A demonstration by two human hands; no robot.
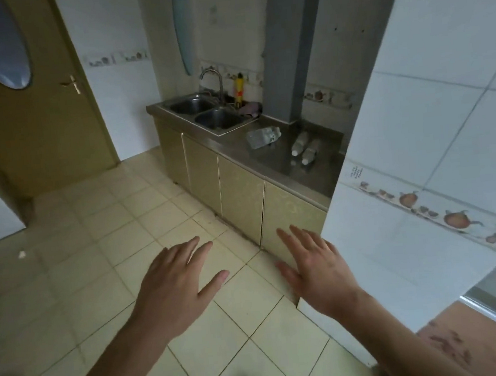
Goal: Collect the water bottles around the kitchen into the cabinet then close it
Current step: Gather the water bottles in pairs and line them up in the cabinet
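**Both hands empty, bottles ahead on the steel surface**

My left hand and my right hand are stretched out in front of me over the tiled floor, palms down. The fingers of each are straight and slightly spread, and they hold nothing and touch nothing.

Beyond my right fingertips stands the row of cabinet doors, all of them closed; the nearest door sits just past those fingertips. On top of the cabinets runs the steel surface, well ahead of both hands and up to the right.

Three water bottles lie on that surface. A large clear bottle rests on its side, straight ahead of my right fingers and nearer the double sink. Further right, two smaller bottles lie side by side, touching or nearly so, white caps pointing toward me, near the foot of a grey pillar.

Behind the sink are a curved tap and a yellow bottle against the wall. Far off to the left of my left fingers is a brown door with an oval window. A white tiled wall juts in close on the right of my right hand.
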